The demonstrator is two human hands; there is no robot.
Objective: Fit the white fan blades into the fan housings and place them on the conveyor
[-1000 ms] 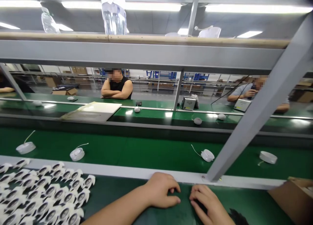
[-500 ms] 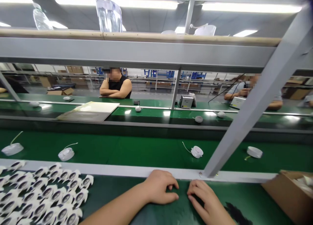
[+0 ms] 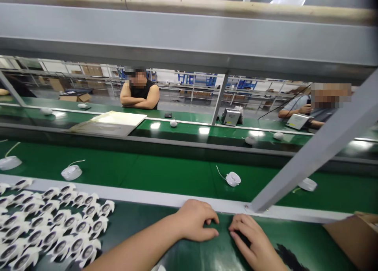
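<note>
The left hand (image 3: 198,220) rests on the near green counter (image 3: 136,225). It is loose, with its fingers and thumb bent and a gap between them. The right hand (image 3: 254,239) rests just beside it, apart from it. It is loose too, with its fingers bent.

On the left side of the counter, many white parts with curvy blades (image 3: 60,225) sit close together in rows. At the right is a brown box (image 3: 350,241). A black patch (image 3: 291,256) is near the right hand.

Past the gray rail (image 3: 141,194) is a long green belt (image 3: 165,172). The white ring (image 3: 233,179) nearest the hands lies on it, on the far side of the rail, with its thin wire pointing left. Two more white rings with wires (image 3: 71,172) lie at the left. Another white ring (image 3: 308,184) is at the right, partly behind the slanted post (image 3: 317,145).

Far off, one person (image 3: 142,94) leans with arms crossed.
</note>
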